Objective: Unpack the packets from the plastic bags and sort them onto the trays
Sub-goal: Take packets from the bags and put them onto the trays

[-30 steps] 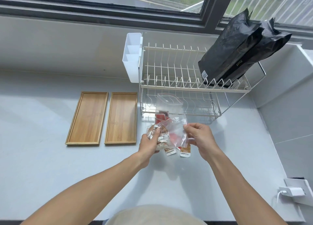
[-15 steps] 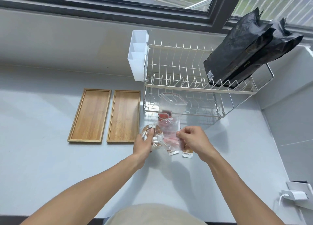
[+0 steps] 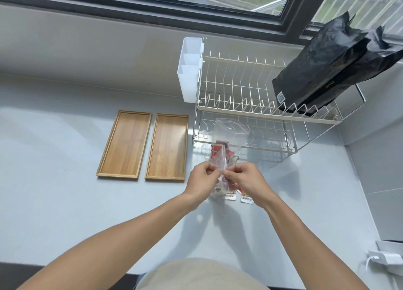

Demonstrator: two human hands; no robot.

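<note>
My left hand (image 3: 201,178) and my right hand (image 3: 244,179) meet over the counter, both pinching the top edge of a clear plastic bag (image 3: 219,158) with red packets inside. Beneath my hands lie loose packets (image 3: 246,199) with red and white ends on the counter. A second clear zip bag (image 3: 231,134) stands open just behind, in front of the rack's lower shelf. Two bare wooden trays, one on the left (image 3: 124,144) and one on the right (image 3: 168,148), lie side by side left of my hands.
A wire dish rack (image 3: 246,106) stands behind the bags, with a white plastic caddy (image 3: 189,69) on its left end and black foil bags (image 3: 331,69) on its right. A white plug and socket (image 3: 386,257) sit at the counter's right edge.
My hands have come together. The left let go of the bundle of packets it held and now pinches the bag's top edge next to the right hand.
</note>
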